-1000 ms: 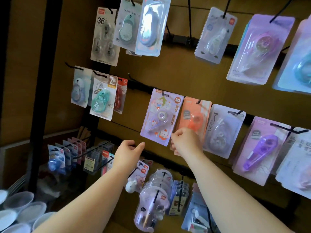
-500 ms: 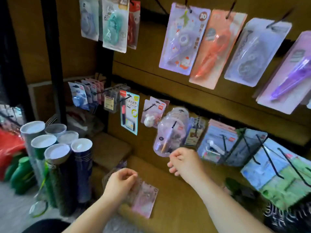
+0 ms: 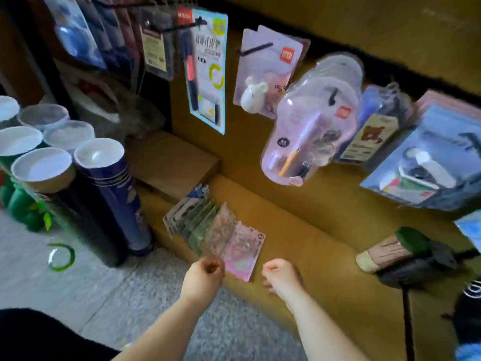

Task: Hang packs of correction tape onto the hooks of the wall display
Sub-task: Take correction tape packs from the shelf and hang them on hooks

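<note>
Pinching the fanned packs (image 3: 216, 230) on the ledge (image 3: 299, 230) — likely picking one to hang — the left hand (image 3: 205, 274) leads, the right hand (image 3: 282, 276) curled empty.

Low brown ledge (image 3: 299, 230) at the foot of the wall display: a fanned row of packs of correction tape (image 3: 208, 227) lay on it, with a cardboard box (image 3: 177, 162) just behind them. Grey speckled floor (image 3: 86, 290) — upright capped tubes (image 3: 112, 194) stood on it; a green ring (image 3: 61, 256) lay nearby.

Brown wall (image 3: 390, 35) above speckled grey floor (image 3: 91, 282).
</note>
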Motion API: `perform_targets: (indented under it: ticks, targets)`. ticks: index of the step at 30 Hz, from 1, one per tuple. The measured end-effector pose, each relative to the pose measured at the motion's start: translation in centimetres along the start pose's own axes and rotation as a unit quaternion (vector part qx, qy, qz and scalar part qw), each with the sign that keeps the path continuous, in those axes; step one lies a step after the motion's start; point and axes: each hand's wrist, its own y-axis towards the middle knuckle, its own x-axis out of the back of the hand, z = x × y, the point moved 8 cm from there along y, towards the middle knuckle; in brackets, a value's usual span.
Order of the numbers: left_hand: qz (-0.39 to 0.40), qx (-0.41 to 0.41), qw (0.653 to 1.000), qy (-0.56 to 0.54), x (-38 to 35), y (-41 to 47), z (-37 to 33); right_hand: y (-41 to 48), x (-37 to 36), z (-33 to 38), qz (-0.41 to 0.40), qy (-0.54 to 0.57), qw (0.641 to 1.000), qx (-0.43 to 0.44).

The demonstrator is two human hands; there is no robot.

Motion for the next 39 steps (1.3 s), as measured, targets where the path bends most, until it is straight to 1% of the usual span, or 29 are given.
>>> perform_targets:
  ticks: [4,6,8,10,11,13,15,18,21,25,27,30,33,35,36,38,39]
  targets:
    - [0.021,0.042,0.996,0.07,-2.5,2.9,2.8,3.3,-2.5,-0.7,0.052,-0.067,0.996,0.005]
    - [0.041,0.068,0.993,0.087,-3.5,4.1,4.8,4.8,-3.8,-0.5,0.087,-0.116,0.989,0.04]
    - [0.05,0.086,0.991,0.084,-4.1,5.0,6.4,6.1,-5.3,0.1,0.108,-0.2,0.969,0.094]
    - [0.039,0.101,0.992,0.072,-4.1,5.5,7.5,7.1,-6.6,0.5,0.109,-0.308,0.934,0.144]
    - [0.031,0.108,0.991,0.072,-3.9,5.7,7.9,7.5,-7.1,0.7,0.105,-0.346,0.919,0.158]
    - [0.012,0.122,0.99,0.067,-3.5,6.1,8.6,8.5,-7.7,0.9,0.098,-0.388,0.901,0.166]
    - [-0.001,0.14,0.989,0.05,-3.2,6.4,9.3,9.7,-8.3,0.9,0.095,-0.408,0.893,0.164]
    - [0.007,0.176,0.984,0.0,-3.7,6.1,10.8,11.2,-9.2,0.7,0.113,-0.444,0.874,0.16]
    - [0.021,0.2,0.979,-0.037,-4.3,5.6,12.5,12.1,-9.6,0.0,0.121,-0.432,0.881,0.15]
    - [0.013,0.212,0.976,-0.053,-4.4,5.5,13.6,11.6,-9.2,-0.3,0.091,-0.417,0.89,0.161]
    - [0.009,0.216,0.974,-0.061,-4.8,5.3,13.6,10.6,-9.0,-0.6,0.073,-0.418,0.889,0.173]
    - [0.024,0.217,0.972,-0.085,-6.3,5.2,13.0,9.1,-9.3,-1.5,0.071,-0.409,0.89,0.186]
    - [0.021,0.214,0.971,-0.106,-7.0,5.2,12.3,8.1,-9.4,-2.0,0.062,-0.382,0.9,0.2]
    - [0.008,0.205,0.972,-0.116,-6.9,5.2,12.0,8.0,-8.8,-2.0,0.041,-0.335,0.92,0.2]
    - [0.003,0.198,0.973,-0.121,-6.8,5.2,11.7,8.1,-8.3,-2.0,0.028,-0.293,0.937,0.189]
    - [-0.005,0.175,0.976,-0.13,-6.6,5.1,11.0,8.6,-7.2,-2.0,-0.006,-0.182,0.972,0.147]
    - [-0.009,0.157,0.98,-0.125,-6.5,5.1,10.4,8.8,-6.6,-2.1,-0.024,-0.122,0.984,0.126]
